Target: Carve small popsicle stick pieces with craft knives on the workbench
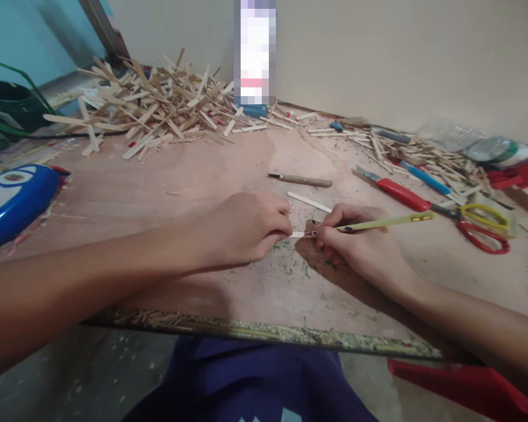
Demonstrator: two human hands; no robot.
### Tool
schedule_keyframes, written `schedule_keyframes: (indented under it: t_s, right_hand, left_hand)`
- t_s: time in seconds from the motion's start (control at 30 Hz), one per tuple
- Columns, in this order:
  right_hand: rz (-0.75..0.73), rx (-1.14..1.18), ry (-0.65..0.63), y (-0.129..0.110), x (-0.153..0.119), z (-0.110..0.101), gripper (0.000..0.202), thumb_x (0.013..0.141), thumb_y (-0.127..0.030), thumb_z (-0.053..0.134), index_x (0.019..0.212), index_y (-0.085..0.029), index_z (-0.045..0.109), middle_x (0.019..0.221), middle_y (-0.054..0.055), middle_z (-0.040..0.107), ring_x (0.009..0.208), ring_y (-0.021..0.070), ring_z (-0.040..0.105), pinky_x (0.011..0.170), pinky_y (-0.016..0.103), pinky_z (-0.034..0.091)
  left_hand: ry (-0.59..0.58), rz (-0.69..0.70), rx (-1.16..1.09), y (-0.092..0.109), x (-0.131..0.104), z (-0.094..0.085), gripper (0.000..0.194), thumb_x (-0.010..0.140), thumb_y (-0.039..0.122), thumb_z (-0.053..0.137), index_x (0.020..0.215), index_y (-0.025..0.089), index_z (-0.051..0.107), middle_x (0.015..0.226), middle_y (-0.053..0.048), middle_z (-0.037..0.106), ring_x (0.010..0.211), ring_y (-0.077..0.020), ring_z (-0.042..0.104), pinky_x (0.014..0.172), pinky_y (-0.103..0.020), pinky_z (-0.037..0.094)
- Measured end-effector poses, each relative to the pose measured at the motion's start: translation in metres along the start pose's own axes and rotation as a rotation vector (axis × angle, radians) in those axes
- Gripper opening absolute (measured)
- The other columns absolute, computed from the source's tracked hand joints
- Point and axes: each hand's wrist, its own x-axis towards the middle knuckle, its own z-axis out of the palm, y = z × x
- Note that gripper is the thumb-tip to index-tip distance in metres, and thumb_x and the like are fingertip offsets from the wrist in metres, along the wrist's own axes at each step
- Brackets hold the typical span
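My left hand [264,225] rests on the tabletop, its fingers closed on one end of a pale craft stick [297,234]. In my right hand [356,234] is a slim yellow-green pencil [378,223], gripped in a writing hold with its tip at the stick. The pencil's back end leans out to the right. Just beyond my right fingers lies a second craft stick [310,202], partly hidden by them. A wooden-handled carving tool [301,180] lies farther back. Small green specks are scattered around the hands.
A large heap of craft sticks [158,105] fills the back left. Scissors [466,223], a red-handled cutter [400,193] and a blue pen-like tool [425,177] lie at right. Plastic bottles [501,149] stand beyond them. A blue plastic object [22,199] sits at left.
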Motion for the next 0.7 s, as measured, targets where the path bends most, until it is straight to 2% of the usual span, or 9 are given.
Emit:
schedule_keyframes:
  t_s: [0.3, 0.7]
  right_hand:
    - [-0.005, -0.012, -0.008, -0.0006, 0.0003, -0.0003, 0.019, 0.074, -0.013, 0.071, 0.059, -0.022, 0.063, 0.053, -0.001, 0.064, 0.047, 0.0129, 0.055, 0.046, 0.025, 0.042]
    - [-0.024, 0.032, -0.015, 0.0026, 0.003, 0.0004, 0.012, 0.069, -0.019, 0.067, 0.059, -0.02, 0.063, 0.051, -0.001, 0.063, 0.044, 0.011, 0.054, 0.043, 0.022, 0.04]
  left_hand:
    - [0.005, 0.012, 0.017, -0.0009, -0.0008, -0.0001, 0.023, 0.098, 0.011, 0.061, 0.095, 0.02, 0.082, 0.093, -0.004, 0.075, 0.088, -0.0182, 0.069, 0.08, -0.031, 0.048]
    - [0.003, 0.005, -0.005, -0.0014, -0.0018, 0.0021, 0.022, 0.099, 0.012, 0.061, 0.096, 0.019, 0.082, 0.094, -0.003, 0.073, 0.089, -0.0186, 0.068, 0.08, -0.032, 0.048]
